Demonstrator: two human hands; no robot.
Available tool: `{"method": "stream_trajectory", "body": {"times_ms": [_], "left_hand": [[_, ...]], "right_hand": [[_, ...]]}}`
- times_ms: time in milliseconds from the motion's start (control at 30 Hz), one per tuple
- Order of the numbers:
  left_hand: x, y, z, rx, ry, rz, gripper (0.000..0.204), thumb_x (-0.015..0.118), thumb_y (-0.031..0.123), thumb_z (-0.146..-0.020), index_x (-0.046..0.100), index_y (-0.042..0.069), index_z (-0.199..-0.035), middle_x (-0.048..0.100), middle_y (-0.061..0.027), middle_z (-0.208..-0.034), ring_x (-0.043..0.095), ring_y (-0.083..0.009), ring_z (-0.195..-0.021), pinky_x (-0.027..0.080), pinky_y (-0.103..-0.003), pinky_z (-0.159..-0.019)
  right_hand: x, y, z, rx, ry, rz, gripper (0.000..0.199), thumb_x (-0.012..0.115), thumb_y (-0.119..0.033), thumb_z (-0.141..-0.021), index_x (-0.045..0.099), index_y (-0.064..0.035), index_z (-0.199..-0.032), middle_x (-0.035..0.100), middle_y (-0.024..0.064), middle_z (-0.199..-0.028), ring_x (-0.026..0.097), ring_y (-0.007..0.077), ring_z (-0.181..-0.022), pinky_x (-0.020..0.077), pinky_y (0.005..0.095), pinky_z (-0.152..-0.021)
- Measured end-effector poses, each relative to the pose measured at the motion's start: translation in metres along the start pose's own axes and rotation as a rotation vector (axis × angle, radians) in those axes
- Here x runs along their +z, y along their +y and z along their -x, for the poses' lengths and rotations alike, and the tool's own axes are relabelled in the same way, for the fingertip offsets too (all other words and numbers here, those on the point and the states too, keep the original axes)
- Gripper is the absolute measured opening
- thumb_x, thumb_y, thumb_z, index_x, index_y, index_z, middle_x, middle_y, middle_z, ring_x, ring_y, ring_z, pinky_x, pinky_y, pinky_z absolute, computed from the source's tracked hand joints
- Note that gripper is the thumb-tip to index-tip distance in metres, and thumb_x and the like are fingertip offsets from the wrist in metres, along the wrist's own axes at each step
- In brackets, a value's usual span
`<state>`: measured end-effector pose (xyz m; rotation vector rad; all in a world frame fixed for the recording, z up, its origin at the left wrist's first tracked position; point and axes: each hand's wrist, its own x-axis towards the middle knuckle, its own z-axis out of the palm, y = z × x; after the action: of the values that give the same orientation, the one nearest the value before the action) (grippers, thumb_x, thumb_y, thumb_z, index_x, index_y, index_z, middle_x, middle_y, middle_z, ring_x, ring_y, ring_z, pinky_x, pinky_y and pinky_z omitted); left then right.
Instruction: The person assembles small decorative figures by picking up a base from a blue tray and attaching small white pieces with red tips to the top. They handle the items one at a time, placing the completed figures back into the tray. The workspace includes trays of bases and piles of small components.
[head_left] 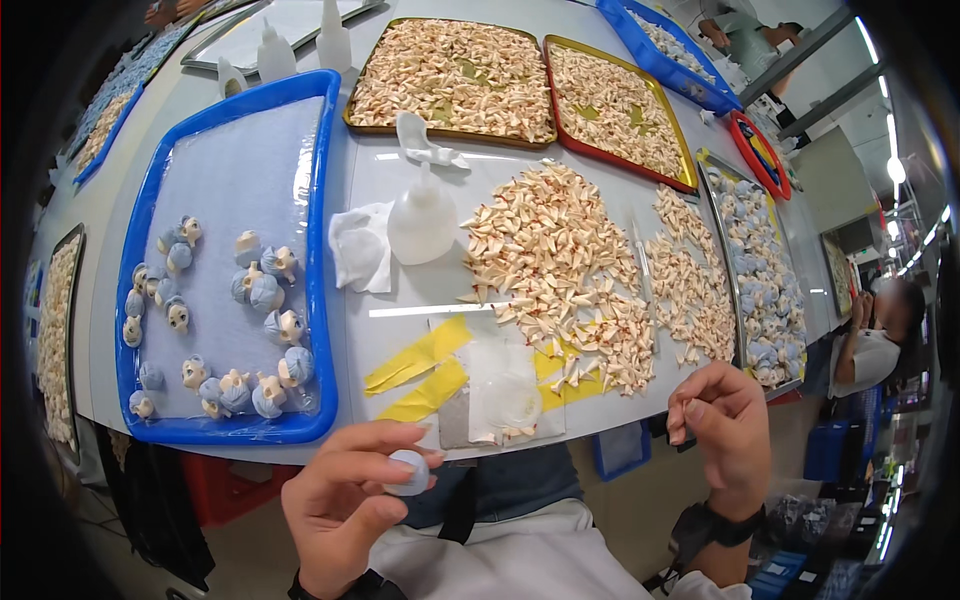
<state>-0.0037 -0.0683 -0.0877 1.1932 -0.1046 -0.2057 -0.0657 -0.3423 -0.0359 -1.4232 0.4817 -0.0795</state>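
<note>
L hand (345, 505) low in frame, near body, below table edge. Palm faces up/inward, fingers curled, thumb + index pinched on a small pale blue-white round piece (408, 472); other fingers folded under. L wrist bent, dark band at wrist, partly cut off by lower edge. R hand (722, 440) raised a bit higher, to the right, well apart from L. Fingers curled loosely inward, thumb tucked near index tip, nothing visible in grip. R wrist wears dark watch/band; forearm enters from bottom edge.
</note>
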Motion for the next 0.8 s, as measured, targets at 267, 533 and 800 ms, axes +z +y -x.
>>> {"method": "stream_trajectory", "body": {"times_ms": [267, 533, 800], "left_hand": [[-0.014, -0.012, -0.002, 0.004, -0.184, 0.189, 0.023, 0.063, 0.0, -0.077, 0.056, -0.005, -0.099, 0.053, -0.0237, -0.107, 0.061, -0.0302, -0.087, 0.053, -0.034, -0.074], [-0.009, -0.014, -0.003, -0.093, -0.156, 0.22, 0.041, 0.074, 0.017, -0.067, 0.052, -0.001, -0.096, 0.052, -0.0177, -0.101, 0.06, -0.0223, -0.075, 0.05, -0.025, -0.06], [-0.013, -0.023, -0.009, 0.014, -0.287, 0.307, 0.042, 0.069, -0.009, -0.067, 0.051, -0.008, -0.105, 0.048, -0.0198, -0.108, 0.06, -0.0258, -0.09, 0.053, -0.03, -0.076]], "right_hand": [[0.015, 0.019, 0.008, -0.117, -0.031, -0.246, 0.018, 0.066, -0.005, -0.074, 0.057, 0.0045, -0.086, 0.055, 0.0109, -0.071, 0.051, 0.0164, -0.063, 0.0398, 0.0263, -0.059], [0.032, 0.004, -0.014, -0.098, -0.119, -0.178, 0.019, 0.069, 0.001, -0.065, 0.054, -0.0005, -0.075, 0.056, 0.0111, -0.07, 0.053, 0.0166, -0.064, 0.0413, 0.0248, -0.057], [0.074, -0.012, -0.042, -0.323, -0.203, 0.553, 0.016, 0.068, -0.002, -0.063, 0.055, -0.0004, -0.072, 0.054, 0.0069, -0.072, 0.051, 0.0152, -0.067, 0.0383, 0.0242, -0.061]]}}
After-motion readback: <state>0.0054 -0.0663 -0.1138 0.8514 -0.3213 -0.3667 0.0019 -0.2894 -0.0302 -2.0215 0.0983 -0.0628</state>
